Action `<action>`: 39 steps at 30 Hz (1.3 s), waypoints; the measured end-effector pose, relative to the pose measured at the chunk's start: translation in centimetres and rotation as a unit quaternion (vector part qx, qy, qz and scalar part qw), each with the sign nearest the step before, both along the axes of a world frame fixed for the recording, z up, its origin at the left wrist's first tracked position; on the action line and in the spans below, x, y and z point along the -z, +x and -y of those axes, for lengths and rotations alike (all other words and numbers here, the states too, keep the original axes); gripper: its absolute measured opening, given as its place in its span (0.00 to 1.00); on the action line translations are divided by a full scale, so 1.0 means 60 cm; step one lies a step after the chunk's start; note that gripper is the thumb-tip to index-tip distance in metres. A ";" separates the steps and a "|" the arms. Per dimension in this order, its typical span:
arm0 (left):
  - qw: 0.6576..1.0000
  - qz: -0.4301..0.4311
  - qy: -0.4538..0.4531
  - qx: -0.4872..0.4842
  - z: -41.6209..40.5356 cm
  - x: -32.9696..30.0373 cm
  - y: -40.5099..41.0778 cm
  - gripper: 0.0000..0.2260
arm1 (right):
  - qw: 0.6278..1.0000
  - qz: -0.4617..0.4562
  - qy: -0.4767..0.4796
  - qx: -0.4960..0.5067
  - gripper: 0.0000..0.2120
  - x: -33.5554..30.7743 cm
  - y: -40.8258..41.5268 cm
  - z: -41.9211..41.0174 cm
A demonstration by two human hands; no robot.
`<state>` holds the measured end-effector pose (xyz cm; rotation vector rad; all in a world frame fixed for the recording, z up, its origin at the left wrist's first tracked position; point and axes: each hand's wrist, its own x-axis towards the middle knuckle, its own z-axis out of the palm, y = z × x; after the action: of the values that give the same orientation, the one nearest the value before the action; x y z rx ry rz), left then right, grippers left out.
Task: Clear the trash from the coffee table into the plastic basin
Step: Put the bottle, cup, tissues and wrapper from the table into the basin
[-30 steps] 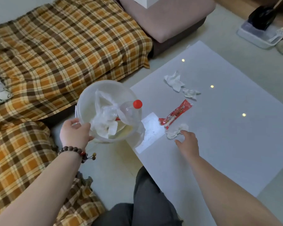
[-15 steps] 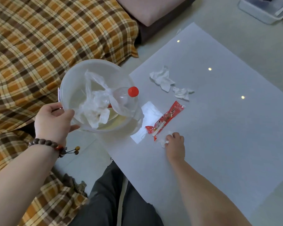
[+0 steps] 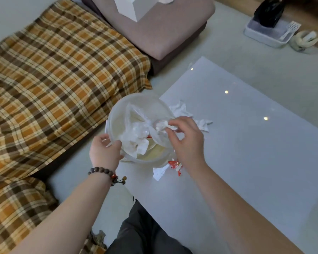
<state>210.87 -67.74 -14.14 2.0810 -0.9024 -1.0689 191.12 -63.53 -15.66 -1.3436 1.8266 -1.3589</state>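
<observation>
My left hand (image 3: 105,153) grips the near rim of the clear plastic basin (image 3: 121,109), held beside the white coffee table (image 3: 255,162). Inside the basin lie a clear plastic bag, tissues and a plastic bottle. My right hand (image 3: 186,142) hovers over the basin's right side, its fingertips pinching a small crumpled tissue (image 3: 170,127). A red snack wrapper (image 3: 175,166) lies on the table, partly hidden under my right wrist. Two crumpled tissues remain on the table behind the basin, one (image 3: 179,109) at its far edge, the other (image 3: 203,124) to the right.
A plaid-covered sofa (image 3: 59,74) fills the left. A pink ottoman (image 3: 163,32) carrying a white box stands at the back. A grey tray (image 3: 268,32) with a black object sits on the floor at the far right. My dark-trousered knee is at the bottom.
My right hand picked the small tissue off the table and lifted it left, over the basin. The basin now sits closer to the table, covering part of the red wrapper.
</observation>
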 end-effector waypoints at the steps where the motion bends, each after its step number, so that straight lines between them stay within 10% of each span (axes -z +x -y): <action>1: 1.000 -0.007 -0.002 0.003 0.002 -0.006 -0.004 0.13 | 1.000 -0.005 0.005 -0.025 0.08 -0.015 0.016 0.016; 7: 0.999 -0.048 -0.010 0.002 0.019 -0.033 0.001 0.14 | 0.978 -0.064 0.121 -0.159 0.20 -0.032 0.073 0.073; 14: 1.000 -0.020 -0.014 -0.011 0.052 -0.025 0.055 0.15 | 0.994 -0.052 0.095 0.003 0.16 0.028 -0.014 0.035; 19: 1.000 0.010 -0.014 -0.017 0.072 0.002 0.088 0.18 | 0.929 -0.067 0.362 0.044 0.22 0.189 -0.057 -0.018; 28: 1.000 0.000 -0.015 -0.021 0.100 0.053 0.114 0.12 | 0.854 -0.112 0.506 0.035 0.29 0.345 -0.003 -0.012; 39: 1.000 0.019 0.006 0.007 0.120 0.059 0.131 0.12 | 0.947 0.011 0.306 0.099 0.12 0.250 0.008 0.013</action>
<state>218.74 -74.94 -17.67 2.1153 -0.9320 -1.0463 191.57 -64.30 -30.63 -0.8309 2.1647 -0.7701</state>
